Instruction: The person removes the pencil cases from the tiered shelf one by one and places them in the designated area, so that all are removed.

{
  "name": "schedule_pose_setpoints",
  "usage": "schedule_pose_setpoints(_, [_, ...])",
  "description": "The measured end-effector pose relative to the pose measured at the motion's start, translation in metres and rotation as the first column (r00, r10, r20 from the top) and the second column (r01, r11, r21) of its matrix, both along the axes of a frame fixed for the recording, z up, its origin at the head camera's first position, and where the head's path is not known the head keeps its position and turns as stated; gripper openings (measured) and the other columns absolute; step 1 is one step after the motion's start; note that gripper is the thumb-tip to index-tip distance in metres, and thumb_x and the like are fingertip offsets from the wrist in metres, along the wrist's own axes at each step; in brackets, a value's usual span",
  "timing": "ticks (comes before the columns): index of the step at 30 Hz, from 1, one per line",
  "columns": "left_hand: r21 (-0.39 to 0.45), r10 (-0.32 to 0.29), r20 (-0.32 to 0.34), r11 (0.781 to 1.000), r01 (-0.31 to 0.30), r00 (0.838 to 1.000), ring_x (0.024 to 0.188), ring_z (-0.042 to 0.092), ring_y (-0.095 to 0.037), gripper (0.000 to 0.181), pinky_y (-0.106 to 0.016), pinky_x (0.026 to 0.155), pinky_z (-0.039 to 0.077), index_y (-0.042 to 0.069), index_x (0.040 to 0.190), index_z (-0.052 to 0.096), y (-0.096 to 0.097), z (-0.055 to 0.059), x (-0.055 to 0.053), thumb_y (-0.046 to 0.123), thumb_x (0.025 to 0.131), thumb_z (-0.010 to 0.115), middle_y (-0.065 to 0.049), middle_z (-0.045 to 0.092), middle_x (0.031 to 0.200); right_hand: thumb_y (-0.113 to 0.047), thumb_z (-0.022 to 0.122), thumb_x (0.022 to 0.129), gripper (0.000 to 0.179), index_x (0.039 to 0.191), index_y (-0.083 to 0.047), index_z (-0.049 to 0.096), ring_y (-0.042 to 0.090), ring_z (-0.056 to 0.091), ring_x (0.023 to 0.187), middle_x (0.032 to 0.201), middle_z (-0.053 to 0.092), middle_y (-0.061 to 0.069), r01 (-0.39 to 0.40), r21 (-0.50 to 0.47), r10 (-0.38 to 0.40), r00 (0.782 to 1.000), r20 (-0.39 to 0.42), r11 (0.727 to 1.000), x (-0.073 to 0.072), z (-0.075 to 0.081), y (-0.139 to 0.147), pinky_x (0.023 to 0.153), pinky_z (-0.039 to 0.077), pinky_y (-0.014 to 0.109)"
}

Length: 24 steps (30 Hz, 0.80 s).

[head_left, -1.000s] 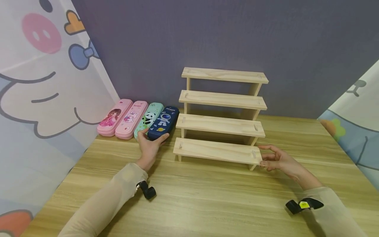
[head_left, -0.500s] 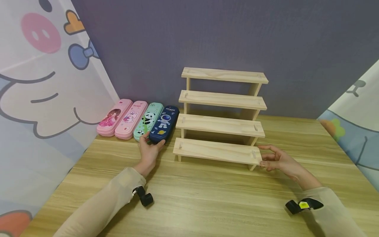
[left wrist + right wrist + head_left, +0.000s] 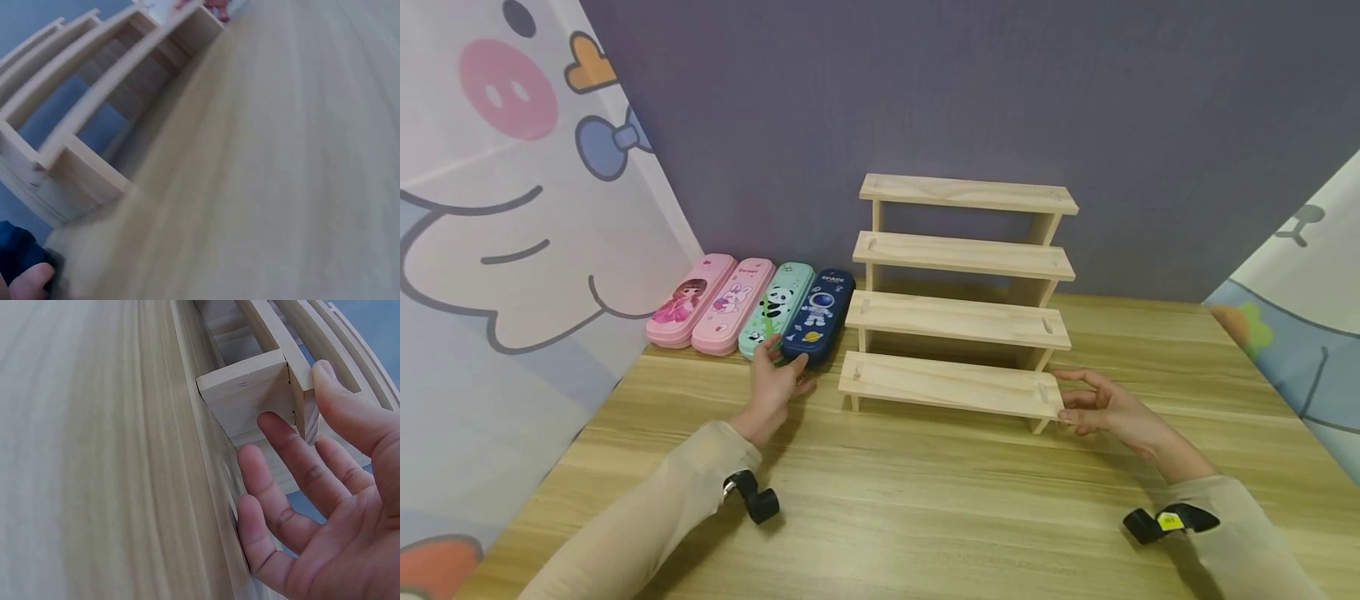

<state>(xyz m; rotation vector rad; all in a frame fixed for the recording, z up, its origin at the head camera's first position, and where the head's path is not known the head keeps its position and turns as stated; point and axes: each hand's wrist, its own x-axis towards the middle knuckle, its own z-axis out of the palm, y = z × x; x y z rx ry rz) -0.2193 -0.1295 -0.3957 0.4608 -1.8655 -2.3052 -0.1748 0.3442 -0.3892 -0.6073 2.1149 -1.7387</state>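
A navy pencil case [image 3: 818, 312] with an astronaut lies flat beside a teal panda pencil case [image 3: 777, 304]. My left hand [image 3: 769, 390] is at its near end, the fingertips by the seam between these two cases and the thumb against the navy one. Only my left thumb [image 3: 32, 280] and a corner of the navy case show in the left wrist view. A stepped wooden shelf [image 3: 955, 383] with several boards stands to the right. My right hand [image 3: 1108, 410] holds the right end of its lowest board, thumb on the board's edge and fingers against the side support [image 3: 250, 394].
Two pink pencil cases, one with a doll [image 3: 679, 312] and one with a rabbit [image 3: 730, 308], complete the row by the left curtain [image 3: 550, 275]. A dark grey partition [image 3: 775, 125] rises behind the shelf. Wooden tabletop [image 3: 910, 500] extends in front.
The navy case, earlier tilted over the teal one's edge, has come down flat and slightly nearer. My left hand has loosened and drawn back a little. The right hand stays put.
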Motion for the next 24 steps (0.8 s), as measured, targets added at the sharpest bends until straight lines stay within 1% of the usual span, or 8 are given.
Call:
schedule_pose_setpoints(3, [0.044,-0.063,0.071,0.997,0.060,0.995,0.087,0.054,-0.024,0.068,-0.027,0.059,0.061,0.004,0.153,0.016,-0.007,0.009,0.001,-0.007,0.097,0.052,-0.023,0.020,0.143,0.007,0.055,0.098,0.059,0.137,-0.036,0.047,0.017,0.070,0.093,0.117,0.069,-0.009,-0.004,0.000,0.004,1.000,-0.001,1.000,0.000,-0.001,0.000,0.068,0.058,0.028])
schedule_pose_setpoints(5, [0.080,-0.094,0.102,0.993,0.086,0.990,0.088,0.057,-0.026,0.069,-0.029,0.062,0.062,0.006,0.155,0.011,-0.012,0.013,0.001,-0.004,0.098,0.050,-0.023,0.018,0.148,0.007,0.054,0.098,0.059,0.138,-0.036,0.047,0.018,0.069,0.093,0.117,0.068,-0.009,-0.008,0.001,0.008,1.000,-0.002,1.000,0.000,-0.001,0.000,0.068,0.058,0.029])
schedule_pose_setpoints(8, [0.126,-0.123,0.137,0.986,0.106,0.983,0.093,0.061,-0.031,0.071,-0.032,0.068,0.062,0.008,0.156,0.007,-0.017,0.019,0.002,-0.005,0.097,0.046,-0.023,0.020,0.149,0.007,0.053,0.098,0.059,0.138,-0.036,0.047,0.017,0.069,0.094,0.118,0.068,-0.009,-0.013,-0.003,0.013,1.000,-0.003,1.000,-0.001,-0.001,0.000,0.068,0.058,0.029])
schedule_pose_setpoints(10, [0.155,-0.140,0.153,0.981,0.116,0.978,0.103,0.060,-0.036,0.073,-0.035,0.075,0.062,0.009,0.157,0.005,-0.019,0.022,0.002,-0.004,0.097,0.043,-0.024,0.021,0.149,0.007,0.053,0.099,0.059,0.138,-0.036,0.047,0.017,0.069,0.094,0.117,0.068,-0.009,-0.015,-0.007,0.015,1.000,-0.005,1.000,-0.001,-0.001,0.000,0.068,0.058,0.028])
schedule_pose_setpoints(13, [0.232,-0.158,0.159,0.966,0.119,0.975,0.124,0.049,-0.043,0.074,-0.043,0.091,0.056,0.012,0.158,0.001,-0.023,0.024,0.004,-0.004,0.096,0.039,-0.025,0.018,0.152,0.008,0.053,0.099,0.059,0.138,-0.036,0.047,0.017,0.069,0.093,0.117,0.069,-0.007,-0.020,-0.012,0.019,1.000,-0.008,1.000,-0.001,-0.001,0.000,0.068,0.057,0.028])
schedule_pose_setpoints(16, [0.290,-0.159,0.159,0.951,0.108,0.974,0.135,0.036,-0.045,0.075,-0.049,0.099,0.048,0.012,0.158,-0.001,-0.025,0.027,0.007,-0.004,0.095,0.037,-0.024,0.012,0.157,0.007,0.053,0.099,0.059,0.138,-0.036,0.047,0.017,0.069,0.093,0.116,0.069,-0.007,-0.020,-0.010,0.020,1.000,-0.011,1.000,-0.001,0.000,0.000,0.067,0.058,0.027])
schedule_pose_setpoints(19, [0.304,-0.158,0.160,0.947,0.104,0.974,0.137,0.034,-0.044,0.074,-0.050,0.098,0.048,0.012,0.157,0.000,-0.028,0.028,0.012,-0.003,0.095,0.037,-0.022,0.014,0.156,0.006,0.053,0.099,0.059,0.139,-0.036,0.046,0.017,0.069,0.093,0.117,0.069,-0.008,-0.013,0.001,0.013,1.000,-0.011,1.000,0.000,-0.001,0.000,0.068,0.057,0.028])
schedule_pose_setpoints(24, [0.279,-0.172,0.163,0.953,0.121,0.972,0.127,0.045,-0.034,0.071,-0.047,0.094,0.054,0.013,0.154,0.001,-0.040,0.029,0.016,0.001,0.097,0.041,-0.011,0.032,0.136,0.003,0.053,0.100,0.057,0.143,-0.035,0.043,0.017,0.068,0.092,0.113,0.069,-0.004,-0.010,0.019,0.010,1.000,-0.001,1.000,0.002,-0.003,-0.001,0.071,0.057,0.028])
